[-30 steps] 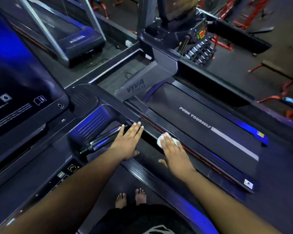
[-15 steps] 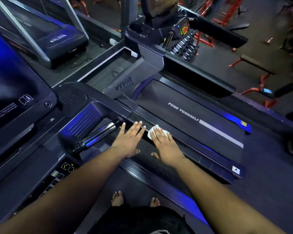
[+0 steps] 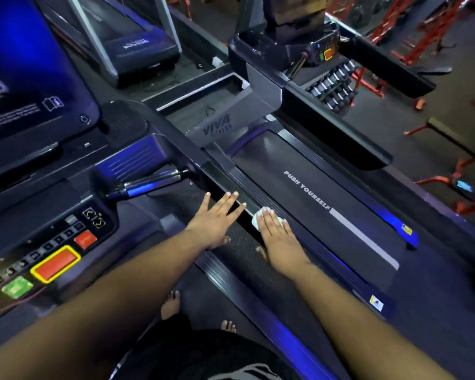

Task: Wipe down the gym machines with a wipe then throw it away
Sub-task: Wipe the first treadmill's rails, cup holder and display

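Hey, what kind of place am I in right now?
Almost certainly a commercial gym. You're among treadmills: one belt reads PUSH YOURSELF, and a treadmill console with a big red stop button sits at your left. Farther off there's a dumbbell rack and red-framed benches.

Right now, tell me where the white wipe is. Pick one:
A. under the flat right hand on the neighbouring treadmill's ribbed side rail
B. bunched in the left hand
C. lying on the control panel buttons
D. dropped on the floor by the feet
A: the white wipe peeks out from under the flat right hand on the ribbed side rail; the left hand is bare.
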The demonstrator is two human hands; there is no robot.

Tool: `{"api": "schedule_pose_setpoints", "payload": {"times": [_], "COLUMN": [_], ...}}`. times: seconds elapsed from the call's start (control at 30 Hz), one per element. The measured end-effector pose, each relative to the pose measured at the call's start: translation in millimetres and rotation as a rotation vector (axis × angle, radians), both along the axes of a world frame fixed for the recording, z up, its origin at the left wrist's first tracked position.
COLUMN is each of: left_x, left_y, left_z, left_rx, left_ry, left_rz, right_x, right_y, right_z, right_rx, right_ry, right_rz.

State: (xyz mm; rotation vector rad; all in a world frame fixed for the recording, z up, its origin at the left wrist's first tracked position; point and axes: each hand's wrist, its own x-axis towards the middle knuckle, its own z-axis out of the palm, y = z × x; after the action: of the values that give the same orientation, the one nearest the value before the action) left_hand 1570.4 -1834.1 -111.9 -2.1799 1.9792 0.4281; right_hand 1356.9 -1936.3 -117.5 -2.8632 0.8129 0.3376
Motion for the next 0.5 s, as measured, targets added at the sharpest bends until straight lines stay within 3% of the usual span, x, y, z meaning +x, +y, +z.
{"api": "schedule_pose_setpoints", "payload": {"times": [0.2,0.3,0.5], "left_x": [-49,-73,-100], "left_y": [11,13,11], "left_z": [-7,-12,-10], "left_rx": [0.002,0.006,-0.011], "left_ry": [0.025,0.023,0.021], "left_rz": [0.006,-0.006,0.015], "right_x": [-112,-176,-162], "right_y": [-3,1,6], "right_z": [2,0,-8], "right_rx": [-0.004,-0.001,-0.212], "right_ry": [-0.006,0.006,0.112], "right_rz": [0.161,0.107,0.143]}}
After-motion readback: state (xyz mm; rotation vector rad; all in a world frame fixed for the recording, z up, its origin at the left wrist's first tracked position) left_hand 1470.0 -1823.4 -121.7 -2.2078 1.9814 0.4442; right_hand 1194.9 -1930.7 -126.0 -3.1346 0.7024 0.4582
